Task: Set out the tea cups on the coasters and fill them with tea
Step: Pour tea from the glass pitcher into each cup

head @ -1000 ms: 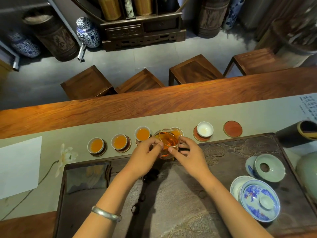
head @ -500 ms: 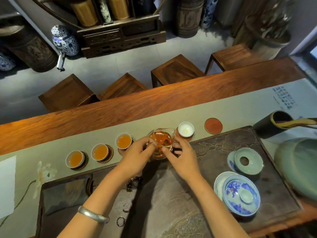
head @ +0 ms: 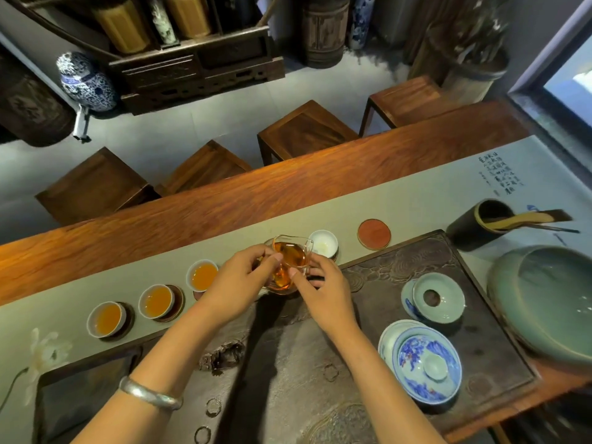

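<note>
— Three filled tea cups (head: 108,318) are seen on the runner (head: 416,193) at the left; what is hidden?

— A fourth cup behind the glass pitcher (head: 290,262) is almost wholly covered, and its contents cannot be made out.

— How is the pitcher held?

— It is pinched between both hands, the left hand (head: 238,283) and the right hand (head: 323,291) curled round its sides, above the tea tray's (head: 480,315) far edge.

— What differs from half a second ago?

— The pitcher is now closer to the empty white cup (head: 323,242); the bare red coaster (head: 374,233) is unchanged.

— Which way is the spout pointed?

— Up-right, toward that empty cup.
</note>
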A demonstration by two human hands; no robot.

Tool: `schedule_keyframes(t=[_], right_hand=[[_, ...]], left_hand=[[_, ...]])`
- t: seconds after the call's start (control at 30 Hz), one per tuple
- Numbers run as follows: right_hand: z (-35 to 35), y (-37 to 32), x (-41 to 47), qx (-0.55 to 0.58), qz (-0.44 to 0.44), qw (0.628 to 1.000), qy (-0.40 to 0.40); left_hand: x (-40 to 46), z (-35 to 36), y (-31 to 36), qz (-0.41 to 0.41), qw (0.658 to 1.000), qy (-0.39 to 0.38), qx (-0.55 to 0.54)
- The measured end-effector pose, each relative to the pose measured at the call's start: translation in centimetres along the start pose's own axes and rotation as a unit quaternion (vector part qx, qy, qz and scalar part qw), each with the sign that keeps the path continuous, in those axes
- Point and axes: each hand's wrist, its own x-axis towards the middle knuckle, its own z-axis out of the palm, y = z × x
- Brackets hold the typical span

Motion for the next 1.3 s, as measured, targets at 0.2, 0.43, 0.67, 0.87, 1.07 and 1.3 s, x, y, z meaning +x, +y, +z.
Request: schedule_keyframes(t=[0.2,0.43,0.67,0.87,1.07,1.3], right_hand=[[-0.3,0.0,0.5,0.024,0.025,0.999,0.008],[-0.2,0.4,0.7,0.052,0.036,0.998,-0.001],[-0.1,0.6,0.8,0.065,0.04,0.997,0.001],[-0.2,0.5,0.9,0.08,0.039,0.996,0.009],[-0.4,0.7,1.1,0.086,0.037,0.995,0.014],[-0.6,0.8,1.1,0.083,0.04,0.996,0.013]], left_hand=[[0.9,0.1,0.4,0.002,1.0,-0.009,0.015],[1.2,0.4,0.7,-0.004,0.998,0.002,0.06],[1.4,0.5,0.9,-0.008,0.996,0.002,0.086],[1.7,0.7,1.2,-0.001,0.996,-0.006,0.088],[2.0,0.8,1.5,0.005,0.995,-0.01,0.096],[2.1,0.9,1.6,0.007,0.995,-0.012,0.102]])
